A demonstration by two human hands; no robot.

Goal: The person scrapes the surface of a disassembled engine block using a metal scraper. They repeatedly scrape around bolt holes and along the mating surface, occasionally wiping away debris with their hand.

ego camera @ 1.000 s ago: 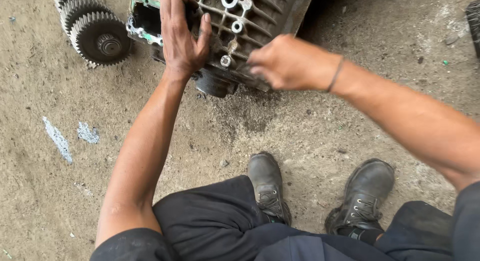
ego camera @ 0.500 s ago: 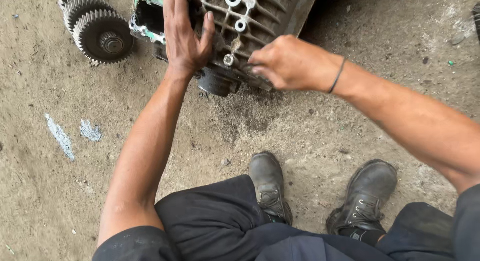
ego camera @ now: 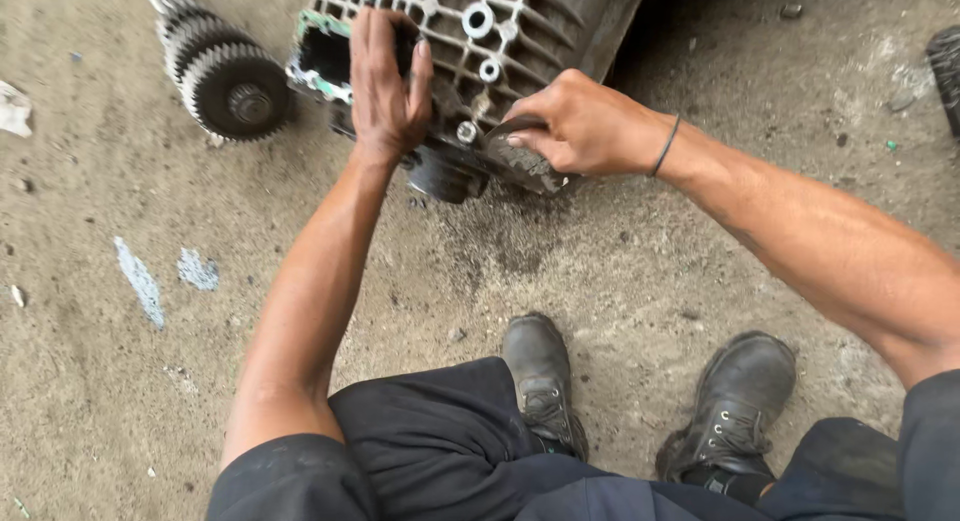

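Grey ribbed metal — a gearbox casing point(ego camera: 500, 41) lies on the dirt floor point(ego camera: 120, 381), just ahead of two black boots point(ego camera: 545, 381). On its left face the left hand point(ego camera: 385, 86) lies flat, fingers together; at its lower edge the right hand point(ego camera: 580, 126) pinches a dark strip point(ego camera: 515, 128). Left of the casing — a gear cluster point(ego camera: 225, 76).

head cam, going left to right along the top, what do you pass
geared shaft → left hand flat on the ribbed metal housing → right hand at the housing's lower edge → dark object at the right border
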